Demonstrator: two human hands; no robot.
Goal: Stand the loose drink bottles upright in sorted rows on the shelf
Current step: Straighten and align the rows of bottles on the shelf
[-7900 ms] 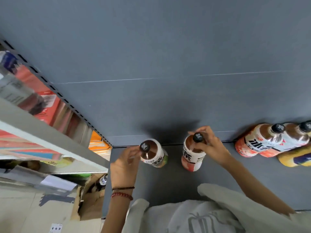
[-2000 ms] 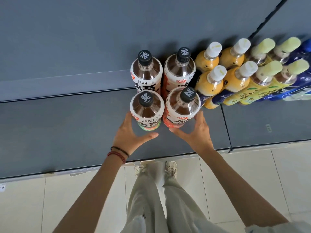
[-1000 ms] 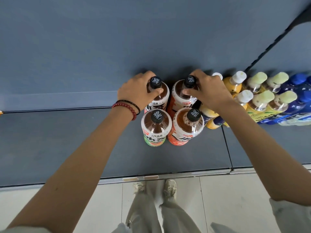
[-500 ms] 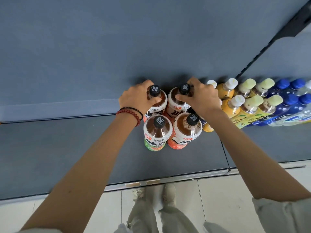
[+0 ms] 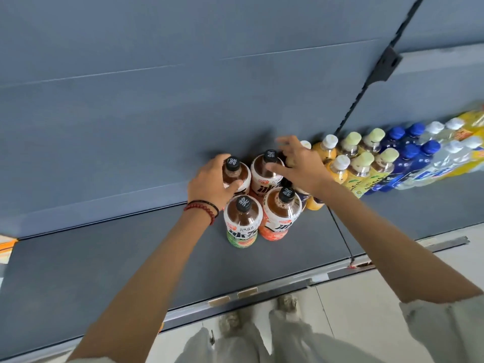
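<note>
Four black-capped iced-tea bottles stand upright in a two-by-two block on the grey shelf (image 5: 125, 260). My left hand (image 5: 209, 186) is wrapped around the shoulder of the rear-left tea bottle (image 5: 234, 169). My right hand (image 5: 301, 166) hovers with fingers spread beside the rear-right tea bottle (image 5: 265, 170), only the thumb resting on it. The front-left tea bottle (image 5: 242, 221) has a green label base and the front-right one (image 5: 280, 217) an orange base; both stand free.
To the right stand paired rows: yellow juice bottles (image 5: 337, 166), pale-green-capped tea bottles (image 5: 364, 163), blue bottles (image 5: 408, 158), clear white-capped bottles (image 5: 450, 150). A black upright bracket (image 5: 385, 64) divides the back panel. The shelf's metal front rail (image 5: 262, 292) borders the tiled floor.
My right hand has let go of the rear-right tea bottle's neck and spread its fingers. My left hand keeps its hold on the rear-left bottle. The view has tilted.
</note>
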